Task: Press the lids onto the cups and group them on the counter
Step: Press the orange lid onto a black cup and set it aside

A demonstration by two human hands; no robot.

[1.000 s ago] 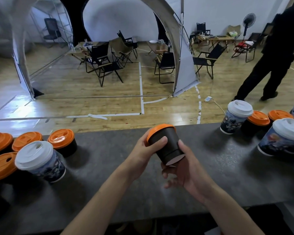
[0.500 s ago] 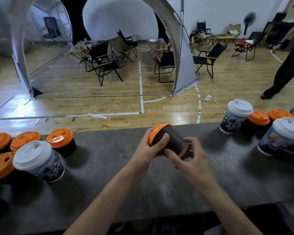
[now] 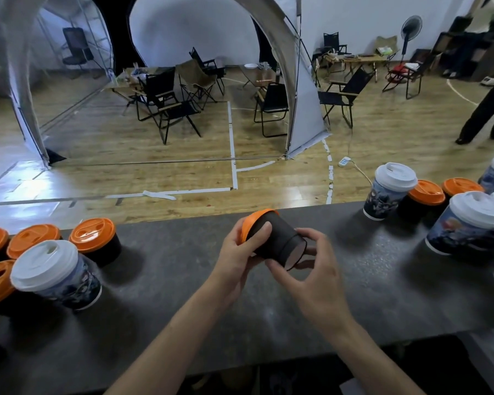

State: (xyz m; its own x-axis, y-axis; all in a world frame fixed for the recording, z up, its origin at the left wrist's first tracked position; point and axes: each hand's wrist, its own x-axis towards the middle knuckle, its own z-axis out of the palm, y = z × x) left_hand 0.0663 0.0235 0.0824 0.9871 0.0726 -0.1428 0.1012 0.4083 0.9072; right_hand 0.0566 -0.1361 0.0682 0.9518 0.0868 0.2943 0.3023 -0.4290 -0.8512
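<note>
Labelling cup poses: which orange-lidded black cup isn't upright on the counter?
The black cup held between left hand and right hand, tipped sideways, lid toward the left. The others stand upright on the counter.

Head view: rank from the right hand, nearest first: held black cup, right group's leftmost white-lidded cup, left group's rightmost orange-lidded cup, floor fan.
1. Black cup: held by the right hand, centre.
2. Leftmost white-lidded cup: right group, far edge of the counter.
3. Rightmost orange-lidded cup: left group.
4. Floor fan: across the room, right.
</note>
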